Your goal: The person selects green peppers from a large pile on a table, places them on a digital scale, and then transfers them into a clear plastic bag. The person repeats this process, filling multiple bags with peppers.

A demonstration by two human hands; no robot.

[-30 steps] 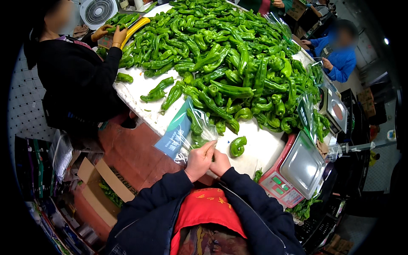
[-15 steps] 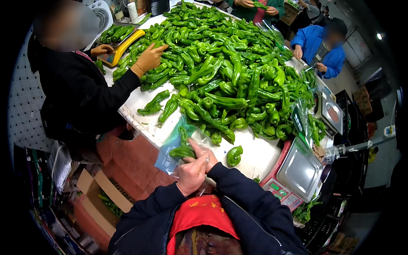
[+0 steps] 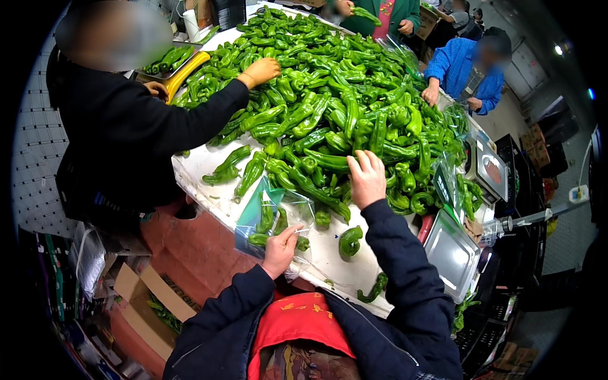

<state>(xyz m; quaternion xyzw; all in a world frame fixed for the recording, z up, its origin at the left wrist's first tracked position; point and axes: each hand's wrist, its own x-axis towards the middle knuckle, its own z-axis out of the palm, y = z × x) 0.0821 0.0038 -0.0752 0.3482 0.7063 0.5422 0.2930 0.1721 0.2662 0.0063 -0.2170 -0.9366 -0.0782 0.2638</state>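
My left hand is closed on the rim of a clear plastic bag with a blue-green printed side. Several green peppers are inside this bag, which rests at the near edge of the white table. My right hand reaches onto the large heap of long green peppers, its fingers stretched over the near side. Whether its fingertips touch a particular pepper I cannot tell. Between my forearms lie a loose curled pepper and, closer to me, another pepper.
To my right stands a scale with a steel pan; farther back is a second scale. A co-worker's gloved hand reaches over the heap from the left, beside a yellow scale. An open cardboard box sits low at left.
My right hand has left the bag and moved up and right to the heap. My left hand stays at the bag. The left co-worker's gloved hand has reached farther over the peppers.
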